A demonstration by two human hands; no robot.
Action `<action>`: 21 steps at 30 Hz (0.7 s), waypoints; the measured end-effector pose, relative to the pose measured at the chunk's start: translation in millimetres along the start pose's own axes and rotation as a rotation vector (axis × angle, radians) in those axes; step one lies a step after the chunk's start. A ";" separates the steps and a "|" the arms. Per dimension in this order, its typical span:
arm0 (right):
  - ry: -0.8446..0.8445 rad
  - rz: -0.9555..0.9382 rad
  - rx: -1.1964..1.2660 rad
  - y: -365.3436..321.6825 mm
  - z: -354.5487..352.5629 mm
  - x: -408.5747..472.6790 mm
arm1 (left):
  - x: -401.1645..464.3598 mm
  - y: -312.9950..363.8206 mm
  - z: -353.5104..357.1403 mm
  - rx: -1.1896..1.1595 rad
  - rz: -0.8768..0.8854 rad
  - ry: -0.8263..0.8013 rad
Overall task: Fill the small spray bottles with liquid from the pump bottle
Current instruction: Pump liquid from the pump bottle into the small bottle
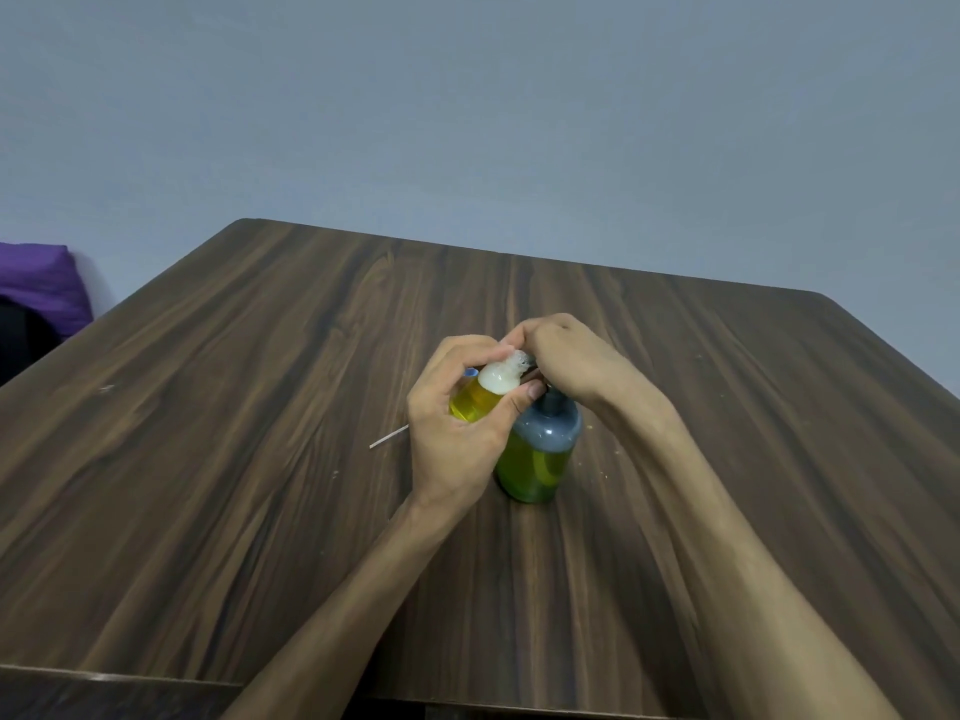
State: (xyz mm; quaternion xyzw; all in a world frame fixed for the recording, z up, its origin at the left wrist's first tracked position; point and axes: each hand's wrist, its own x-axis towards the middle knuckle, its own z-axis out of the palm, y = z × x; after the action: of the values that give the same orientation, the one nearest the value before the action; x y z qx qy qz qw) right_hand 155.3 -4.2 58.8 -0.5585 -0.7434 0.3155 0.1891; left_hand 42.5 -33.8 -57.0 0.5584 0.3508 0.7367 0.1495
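While the left hand [457, 428] grips a small spray bottle [475, 402] tilted at table [208, 459] centre, fingers curled round it, the right hand [561, 356] curls, apparently pressing, over the pump bottle [540, 454] just right.

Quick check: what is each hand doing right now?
Left hand: fingers grip the small bottle.
Right hand: fingers curled on the pump bottle head.

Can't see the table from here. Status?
Left hand grips small spray bottle, foam at its mouth. Right hand on pump bottle head. Nothing blocking.
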 end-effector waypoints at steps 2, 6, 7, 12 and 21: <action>0.002 0.007 -0.006 1.3 1.3 -0.6 | 0.4 -1.0 0.1 -0.008 0.000 -0.007; -0.017 0.018 0.015 0.3 -2.2 0.3 | -0.2 0.2 1.3 -0.021 -0.016 -0.021; -0.018 0.021 0.029 -0.8 -3.4 1.1 | -0.5 0.1 1.2 -0.018 -0.019 -0.021; 0.038 0.067 0.077 4.2 3.7 2.6 | -0.3 2.6 1.0 -0.028 -0.011 -0.029; 0.027 0.034 0.096 3.1 4.0 2.0 | -0.1 3.2 1.4 -0.056 0.005 -0.030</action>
State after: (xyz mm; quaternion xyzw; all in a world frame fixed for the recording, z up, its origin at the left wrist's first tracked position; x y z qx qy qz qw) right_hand 154.4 -2.7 53.6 -0.5657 -0.7150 0.3465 0.2205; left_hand 44.3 -35.6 -54.7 0.5660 0.3263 0.7381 0.1686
